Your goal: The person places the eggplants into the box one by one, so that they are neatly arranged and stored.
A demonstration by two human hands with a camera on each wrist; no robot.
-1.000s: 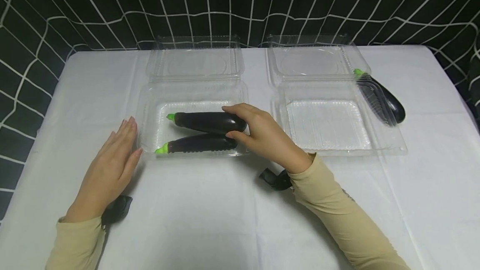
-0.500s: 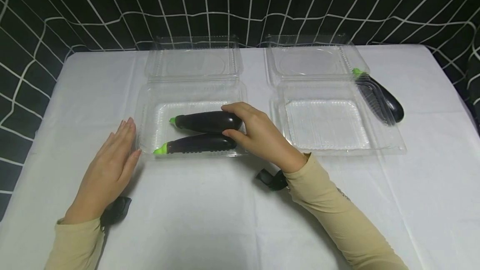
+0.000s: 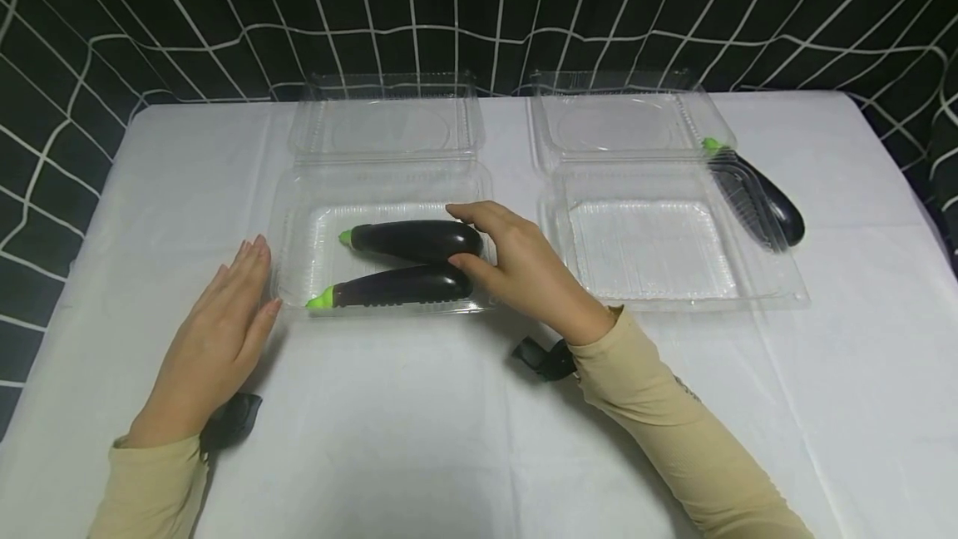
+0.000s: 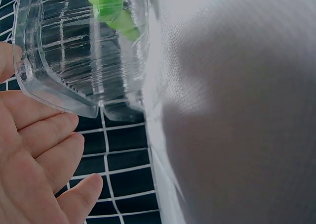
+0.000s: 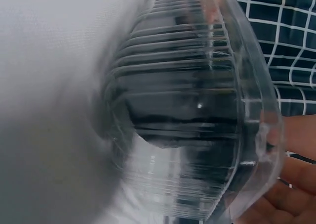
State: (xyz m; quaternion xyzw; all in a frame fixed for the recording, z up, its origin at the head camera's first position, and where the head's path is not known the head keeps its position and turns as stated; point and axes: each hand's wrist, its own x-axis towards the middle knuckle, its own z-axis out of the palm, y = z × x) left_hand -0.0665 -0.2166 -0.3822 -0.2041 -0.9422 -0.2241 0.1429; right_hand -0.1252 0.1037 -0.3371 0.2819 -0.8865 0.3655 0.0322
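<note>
In the head view, two black eggplants with green stems lie side by side in the left clear plastic clamshell container (image 3: 389,190). The upper eggplant (image 3: 412,241) has its rounded end between the spread thumb and forefinger of my right hand (image 3: 520,260); the fingers stand loosely about it. Below it is the lower eggplant (image 3: 400,285), along the container's front edge. My left hand (image 3: 224,323) lies beside the container's left rim with its fingers straight. In the left wrist view, green stems (image 4: 109,4) show through the plastic. The right wrist view shows dark eggplant (image 5: 173,100) through the ribbed wall.
To the right stands a second open clear container (image 3: 651,248). A third eggplant (image 3: 778,206) lies at its right side, partly behind its plastic wall. Both lids are folded back near the table's far edge. White netting (image 3: 479,32) on black rises behind the white-covered table (image 3: 374,439).
The upper eggplant has settled slightly rightward and down beside the lower one. My right hand has loosened, its forefinger lifting off the eggplant. The left hand has stayed in place.
</note>
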